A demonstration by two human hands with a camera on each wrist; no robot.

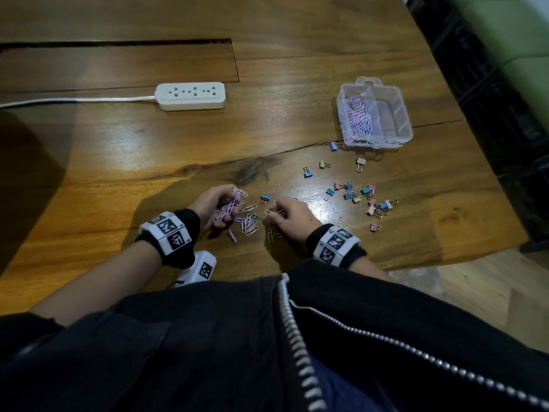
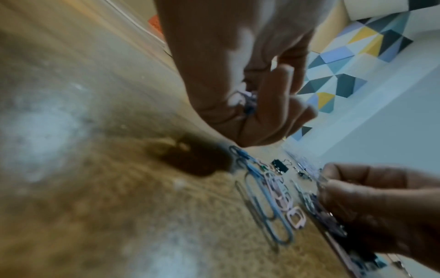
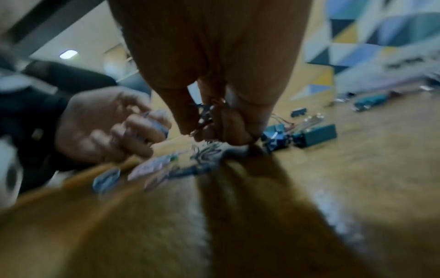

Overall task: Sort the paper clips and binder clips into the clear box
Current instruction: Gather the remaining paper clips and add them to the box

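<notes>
My left hand (image 1: 221, 203) is curled round a bunch of pink and purple paper clips (image 1: 228, 208), just above the wooden table (image 1: 118, 162). My right hand (image 1: 286, 214) pinches a few paper clips (image 3: 205, 114) at its fingertips, low over the table. Between the two hands lies a small heap of loose paper clips (image 1: 249, 223) (image 2: 269, 195). One blue binder clip (image 1: 265, 198) sits just beyond them. Several pastel binder clips (image 1: 356, 195) are scattered to the right. The clear box (image 1: 375, 114) stands at the far right, its left compartment holding paper clips and its right one bare.
A white power strip (image 1: 191, 96) with its cord lies at the back centre. The table's right edge (image 1: 487, 173) runs close behind the box. A white tagged device (image 1: 199, 269) rests by my left wrist. A long slot (image 1: 118, 43) cuts the tabletop at the back left.
</notes>
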